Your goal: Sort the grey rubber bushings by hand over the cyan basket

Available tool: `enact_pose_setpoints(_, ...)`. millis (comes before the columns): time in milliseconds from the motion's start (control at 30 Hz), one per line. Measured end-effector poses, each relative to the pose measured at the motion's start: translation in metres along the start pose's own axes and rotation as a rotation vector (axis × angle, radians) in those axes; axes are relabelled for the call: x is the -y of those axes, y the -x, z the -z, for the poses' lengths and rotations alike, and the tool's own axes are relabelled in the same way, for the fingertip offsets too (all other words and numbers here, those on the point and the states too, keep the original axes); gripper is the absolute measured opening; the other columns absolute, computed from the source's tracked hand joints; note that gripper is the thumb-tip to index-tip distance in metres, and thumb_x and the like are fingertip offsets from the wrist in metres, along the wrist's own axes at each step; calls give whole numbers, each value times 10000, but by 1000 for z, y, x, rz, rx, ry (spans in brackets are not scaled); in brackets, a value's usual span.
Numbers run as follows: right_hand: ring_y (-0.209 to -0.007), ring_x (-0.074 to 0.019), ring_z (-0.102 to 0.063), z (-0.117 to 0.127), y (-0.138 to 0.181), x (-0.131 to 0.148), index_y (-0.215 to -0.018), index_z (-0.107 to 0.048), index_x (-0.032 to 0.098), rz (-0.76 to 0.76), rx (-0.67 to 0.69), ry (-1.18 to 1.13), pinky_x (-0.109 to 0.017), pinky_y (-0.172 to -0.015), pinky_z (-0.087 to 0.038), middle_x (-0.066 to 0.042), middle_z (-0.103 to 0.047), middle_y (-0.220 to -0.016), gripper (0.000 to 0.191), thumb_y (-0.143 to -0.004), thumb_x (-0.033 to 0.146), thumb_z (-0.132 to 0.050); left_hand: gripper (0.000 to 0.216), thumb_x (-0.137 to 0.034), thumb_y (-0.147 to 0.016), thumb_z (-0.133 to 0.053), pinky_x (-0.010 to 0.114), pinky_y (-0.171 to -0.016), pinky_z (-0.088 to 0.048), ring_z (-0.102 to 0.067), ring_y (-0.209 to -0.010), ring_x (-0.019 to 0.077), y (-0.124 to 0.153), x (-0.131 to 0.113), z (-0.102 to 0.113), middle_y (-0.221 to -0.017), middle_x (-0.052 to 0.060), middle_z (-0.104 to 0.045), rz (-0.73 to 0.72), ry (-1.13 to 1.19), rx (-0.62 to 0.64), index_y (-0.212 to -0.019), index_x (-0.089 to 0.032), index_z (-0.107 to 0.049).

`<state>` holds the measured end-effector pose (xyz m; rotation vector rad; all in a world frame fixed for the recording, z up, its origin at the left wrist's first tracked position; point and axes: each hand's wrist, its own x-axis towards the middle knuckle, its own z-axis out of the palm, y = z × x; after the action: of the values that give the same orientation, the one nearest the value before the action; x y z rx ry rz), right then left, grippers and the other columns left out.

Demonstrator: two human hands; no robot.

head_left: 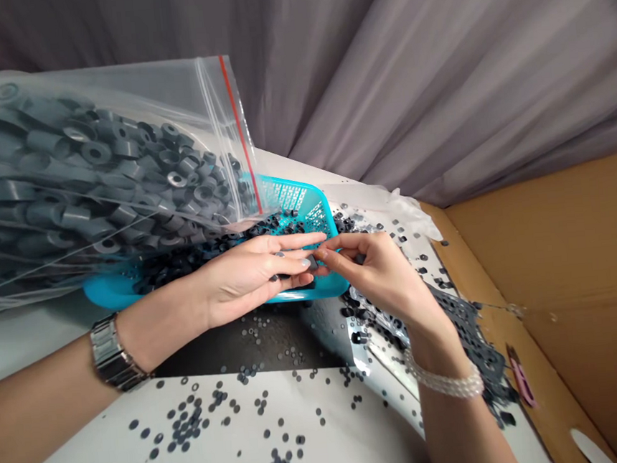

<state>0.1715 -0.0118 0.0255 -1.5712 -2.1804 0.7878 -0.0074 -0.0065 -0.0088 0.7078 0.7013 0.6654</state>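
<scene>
Over the near right side of a blue plastic basket [340,283], my two hands meet at the fingertips. My left hand [247,273], with a ring and a metal watch on its wrist, has its thumb and fingers around a small dark grey piece [313,262]; its exact shape is mostly hidden. Pinched at the same spot, the thumb and forefinger of my right hand [380,272] touch the edge of that piece. Many small black pieces [182,265] lie in the basket below and behind my left hand.
A large clear zip bag [112,83] full of short dark grey tubes stands at the left, overlapping the basket. Small dark discs [188,422] are scattered over the white table [359,436]. Black perforated sheets [473,350] and a pink-handled cutter [521,378] lie beside cardboard [569,252] at right.
</scene>
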Motion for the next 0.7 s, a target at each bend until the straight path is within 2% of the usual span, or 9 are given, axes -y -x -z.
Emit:
enact_pose_setpoints(267, -470, -66, -226, -3, 0, 2, -706, -626, 154, -20, -45, 34, -230, -428, -195, 58, -300, -499, 261, -867, 324, -509, 444, -80, -802, -557, 309, -970, -395, -537, -1085, 176, -2, 1, 1, -1270, 64, -564, -16, -17, 34, -1238, -168, -545)
enact_pose_setpoints(500, -478, -67, -243, -4, 1, 3, -682, -602, 156, -20, -46, 35, -227, -435, -203, 54, -331, -501, 219, -849, 263, -509, 430, -98, -808, -567, 316, -963, -400, -546, -1074, 171, -2, 2, 1, -1212, 54, -606, -13, -15, 40, -1226, -200, -560)
enact_pose_setpoints(700, -461, -65, -242, -4, 2, 5, -738, -641, 153, -26, -38, 32, -227, -423, -197, 51, -357, -490, 239, -863, 299, -499, 389, -91, -796, -578, 303, -953, -407, -553, -1054, 161, -2, 2, 1, -1179, 49, -625, -18, -9, 40, -1170, -196, -606)
